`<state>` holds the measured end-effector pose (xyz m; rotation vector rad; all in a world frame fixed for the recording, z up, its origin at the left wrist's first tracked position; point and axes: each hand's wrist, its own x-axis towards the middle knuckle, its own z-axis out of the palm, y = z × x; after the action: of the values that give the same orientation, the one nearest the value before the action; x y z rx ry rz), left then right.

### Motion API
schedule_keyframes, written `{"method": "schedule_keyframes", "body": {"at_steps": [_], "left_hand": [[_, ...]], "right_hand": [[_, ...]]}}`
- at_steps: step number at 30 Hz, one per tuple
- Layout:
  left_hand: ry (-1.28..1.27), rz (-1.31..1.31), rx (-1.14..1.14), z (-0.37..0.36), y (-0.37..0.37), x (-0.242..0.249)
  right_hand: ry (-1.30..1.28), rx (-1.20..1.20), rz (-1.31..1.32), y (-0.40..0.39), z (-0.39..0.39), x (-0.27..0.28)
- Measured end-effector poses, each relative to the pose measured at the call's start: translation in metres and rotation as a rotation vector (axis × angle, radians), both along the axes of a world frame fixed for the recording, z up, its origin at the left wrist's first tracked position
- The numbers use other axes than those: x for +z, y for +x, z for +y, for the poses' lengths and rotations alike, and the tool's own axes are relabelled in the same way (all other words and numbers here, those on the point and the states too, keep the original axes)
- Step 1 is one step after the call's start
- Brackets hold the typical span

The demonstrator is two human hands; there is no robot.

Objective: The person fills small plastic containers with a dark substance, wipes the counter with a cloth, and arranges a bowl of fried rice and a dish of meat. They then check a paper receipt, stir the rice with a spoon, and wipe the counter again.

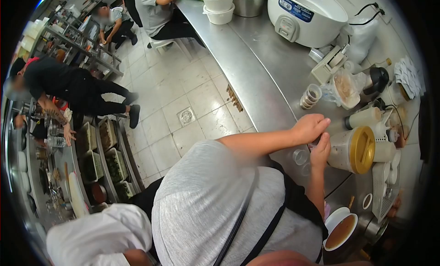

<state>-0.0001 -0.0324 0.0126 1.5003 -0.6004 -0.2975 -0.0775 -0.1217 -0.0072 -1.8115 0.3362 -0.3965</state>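
My left hand (310, 128) is the upper one, its fingers closed together and pointing towards the wall side. Just below it, my right hand (321, 150) is also closed, and the two hands meet or nearly meet. Anything between them is hidden. Right beside them stands a clear jar with a yellow lid (362, 149). Small clear cups (300, 157) are below my left wrist. A stack of small filled cups (311, 96) stands above the hands on the steel counter (256, 78).
A large white rice cooker (305, 18), stacked white tubs (218, 9) and a weighing scale (331, 64) stand farther along the counter. A bowl of brown liquid (341, 231) is near my right elbow. Several people are around, one in black (68, 85) at the left shelves.
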Motion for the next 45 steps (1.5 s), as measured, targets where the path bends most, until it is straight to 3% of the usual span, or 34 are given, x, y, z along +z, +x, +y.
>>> {"method": "schedule_keyframes", "body": {"at_steps": [4,10,13,19,28,34,37,40,45], "left_hand": [[-0.295,0.224,0.154,-0.017,-0.011,-0.008],[-0.207,0.331,0.097,-0.015,0.004,-0.012],[-0.243,0.170,0.124,-0.020,0.009,-0.014],[-0.174,0.142,0.036,-0.018,0.008,-0.013],[-0.049,0.060,0.060,-0.008,0.009,-0.011],[0.069,-0.053,0.026,-0.001,0.003,0.002],[0.000,-0.029,-0.018,0.001,-0.005,0.009],[-0.202,0.085,-0.011,-0.010,-0.003,-0.006],[-0.129,-0.045,0.001,-0.009,-0.010,-0.005]], "right_hand": [[0.322,-0.185,-0.155,0.008,0.017,0.000],[-0.297,-0.020,-0.026,-0.002,0.011,0.010],[-0.417,-0.040,-0.038,-0.007,0.012,0.020],[-0.578,0.019,-0.050,-0.012,0.006,0.017],[-0.370,0.087,0.085,-0.012,0.008,0.016],[-0.206,0.006,0.027,-0.015,0.003,0.026],[-0.495,0.017,0.029,-0.013,0.000,0.033],[-0.357,-0.081,-0.025,-0.012,0.000,0.027],[-0.435,-0.044,-0.118,-0.014,-0.002,0.027]]}}
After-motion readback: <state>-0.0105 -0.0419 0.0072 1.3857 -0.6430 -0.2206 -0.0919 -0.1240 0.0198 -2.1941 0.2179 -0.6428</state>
